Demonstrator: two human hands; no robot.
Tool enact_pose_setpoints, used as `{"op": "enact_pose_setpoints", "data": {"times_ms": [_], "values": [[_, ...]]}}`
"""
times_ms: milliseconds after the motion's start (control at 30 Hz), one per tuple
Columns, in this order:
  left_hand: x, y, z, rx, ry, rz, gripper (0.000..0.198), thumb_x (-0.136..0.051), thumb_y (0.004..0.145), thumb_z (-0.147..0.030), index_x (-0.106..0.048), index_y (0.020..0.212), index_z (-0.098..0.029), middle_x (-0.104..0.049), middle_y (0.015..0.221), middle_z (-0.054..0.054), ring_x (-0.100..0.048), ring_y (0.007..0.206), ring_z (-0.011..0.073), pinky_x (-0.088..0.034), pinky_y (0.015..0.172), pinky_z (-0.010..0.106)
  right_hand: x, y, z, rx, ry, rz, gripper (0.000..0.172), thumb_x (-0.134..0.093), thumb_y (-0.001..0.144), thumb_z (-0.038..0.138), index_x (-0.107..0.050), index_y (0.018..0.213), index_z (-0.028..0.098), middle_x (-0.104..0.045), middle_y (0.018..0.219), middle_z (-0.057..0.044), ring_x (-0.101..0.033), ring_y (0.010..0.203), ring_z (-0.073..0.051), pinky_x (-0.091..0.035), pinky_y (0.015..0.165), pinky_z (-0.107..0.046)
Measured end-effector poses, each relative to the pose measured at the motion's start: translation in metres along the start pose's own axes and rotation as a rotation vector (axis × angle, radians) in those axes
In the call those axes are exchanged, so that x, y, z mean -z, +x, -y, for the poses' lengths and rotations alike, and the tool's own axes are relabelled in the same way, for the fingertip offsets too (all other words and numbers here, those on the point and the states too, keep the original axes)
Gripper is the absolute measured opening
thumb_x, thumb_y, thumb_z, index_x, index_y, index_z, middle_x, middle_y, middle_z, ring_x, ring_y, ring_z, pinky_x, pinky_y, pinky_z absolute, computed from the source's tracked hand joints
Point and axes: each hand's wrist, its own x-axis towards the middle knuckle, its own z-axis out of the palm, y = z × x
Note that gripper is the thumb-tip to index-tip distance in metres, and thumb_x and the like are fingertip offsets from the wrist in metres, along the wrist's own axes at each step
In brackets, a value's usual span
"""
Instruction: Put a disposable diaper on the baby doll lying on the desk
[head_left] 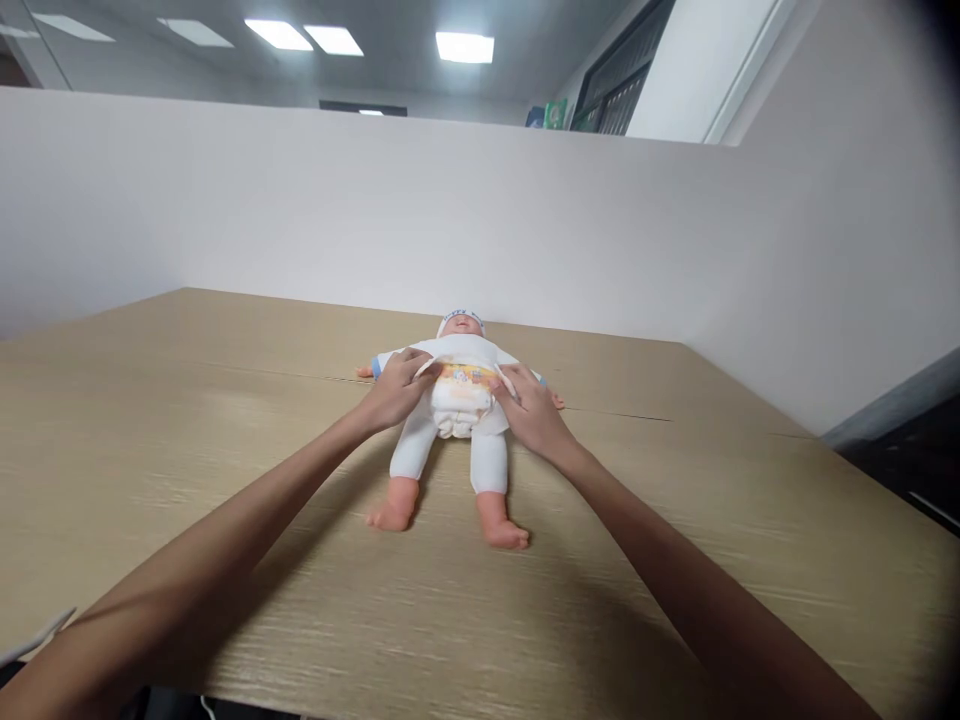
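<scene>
A baby doll (489, 465) lies on its back on the wooden table, its feet toward me and its head at the far end. It wears a white shirt (466, 347) with blue cuffs, a printed cap and a white diaper (460, 400) with an orange patterned waistband. At the doll's waist on the left, my left hand (401, 387) pinches the edge of the shirt. My right hand (531, 408) grips white cloth of the shirt on the opposite side, thumb near the waistband. Between both hands the diaper front is exposed. Some fingertips are hidden by cloth.
The wooden table (247, 450) extends around the doll, with a seam across it behind the hands. A white partition wall (360, 210) borders its far side. At the lower left a white cable (41, 635) lies by the near edge.
</scene>
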Motion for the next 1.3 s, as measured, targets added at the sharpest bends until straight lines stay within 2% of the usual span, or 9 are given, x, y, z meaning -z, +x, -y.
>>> {"op": "enact_pose_setpoints", "data": {"times_ms": [233, 467, 600, 733, 900, 1033, 1167, 1233, 1300], "values": [[-0.011, 0.040, 0.023, 0.153, -0.212, 0.034, 0.048, -0.057, 0.100, -0.067, -0.070, 0.096, -0.021, -0.074, 0.105, 0.007, -0.064, 0.108, 0.0309, -0.048, 0.103, 0.039, -0.011, 0.044, -0.034, -0.257, 0.113, 0.026, 0.039, -0.061, 0.101, 0.060, -0.073, 0.096, 0.023, -0.079, 0.099, -0.007, -0.067, 0.102, -0.030, -0.053, 0.103, -0.044], [-0.023, 0.071, 0.061, 0.399, -0.410, 0.097, 0.054, -0.071, 0.088, -0.074, -0.068, 0.083, -0.020, -0.072, 0.080, 0.007, -0.069, 0.084, 0.0280, -0.053, 0.080, 0.037, -0.022, 0.069, -0.082, -0.448, 0.470, 0.205, 0.050, -0.078, 0.086, 0.067, -0.081, 0.097, 0.019, -0.086, 0.109, -0.012, -0.079, 0.098, -0.032, -0.066, 0.088, -0.046], [-0.020, 0.067, 0.071, 0.438, -0.466, 0.119, 0.061, -0.075, 0.087, -0.081, -0.069, 0.082, -0.021, -0.073, 0.077, 0.008, -0.071, 0.084, 0.0295, -0.055, 0.078, 0.038, -0.019, 0.067, -0.086, -0.511, 0.642, 0.257, 0.050, -0.087, 0.082, 0.064, -0.084, 0.103, 0.019, -0.086, 0.118, -0.015, -0.080, 0.108, -0.034, -0.068, 0.097, -0.048], [-0.019, 0.062, 0.073, 0.492, -0.610, 0.187, 0.065, -0.079, 0.083, -0.083, -0.073, 0.089, -0.019, -0.078, 0.086, 0.011, -0.073, 0.084, 0.0285, -0.058, 0.078, 0.038, -0.022, 0.062, -0.089, -0.545, 0.757, 0.198, 0.050, -0.089, 0.084, 0.062, -0.083, 0.109, 0.020, -0.085, 0.125, -0.013, -0.078, 0.120, -0.032, -0.065, 0.107, -0.045], [-0.022, 0.058, 0.072, 0.459, -0.553, 0.116, 0.065, -0.076, 0.082, -0.085, -0.069, 0.085, -0.021, -0.076, 0.081, 0.010, -0.074, 0.085, 0.0291, -0.060, 0.080, 0.041, -0.034, 0.052, -0.097, -0.491, 0.502, -0.015, 0.065, -0.074, 0.083, 0.084, -0.074, 0.095, 0.020, -0.084, 0.103, -0.010, -0.077, 0.097, -0.027, -0.066, 0.087, -0.040], [-0.016, 0.057, 0.062, 0.412, -0.350, -0.020, 0.054, -0.075, 0.091, -0.071, -0.057, 0.072, -0.023, -0.061, 0.066, 0.003, -0.065, 0.076, 0.0264, -0.052, 0.075, 0.038, -0.026, 0.029, -0.093, -0.478, 0.307, -0.147, 0.052, -0.073, 0.086, 0.074, -0.069, 0.092, 0.023, -0.078, 0.089, -0.006, -0.070, 0.079, -0.024, -0.060, 0.082, -0.041], [-0.009, 0.057, 0.040, 0.300, -0.179, -0.157, 0.025, -0.076, 0.095, -0.044, -0.065, 0.092, -0.022, -0.074, 0.101, 0.007, -0.065, 0.098, 0.0278, -0.050, 0.094, 0.041, -0.005, -0.009, -0.090, -0.319, -0.031, -0.152, 0.029, -0.075, 0.089, 0.051, -0.071, 0.100, 0.023, -0.077, 0.094, -0.007, -0.067, 0.082, -0.026, -0.056, 0.094, -0.048], [-0.009, 0.058, 0.025, 0.163, -0.049, -0.196, 0.019, -0.074, 0.097, -0.039, -0.069, 0.105, -0.023, -0.074, 0.122, 0.009, -0.061, 0.116, 0.0315, -0.046, 0.108, 0.046, 0.004, -0.023, -0.093, -0.216, -0.229, -0.124, 0.026, -0.070, 0.092, 0.046, -0.071, 0.104, 0.023, -0.077, 0.101, -0.010, -0.070, 0.090, -0.029, -0.056, 0.095, -0.050], [-0.013, 0.061, 0.008, -0.036, 0.104, -0.195, 0.019, -0.071, 0.100, -0.039, -0.071, 0.112, -0.024, -0.073, 0.130, 0.010, -0.057, 0.127, 0.0338, -0.041, 0.116, 0.050, 0.009, -0.030, -0.098, -0.227, -0.305, -0.117, 0.025, -0.070, 0.093, 0.045, -0.070, 0.103, 0.023, -0.077, 0.104, -0.011, -0.071, 0.097, -0.031, -0.055, 0.095, -0.049]]}}
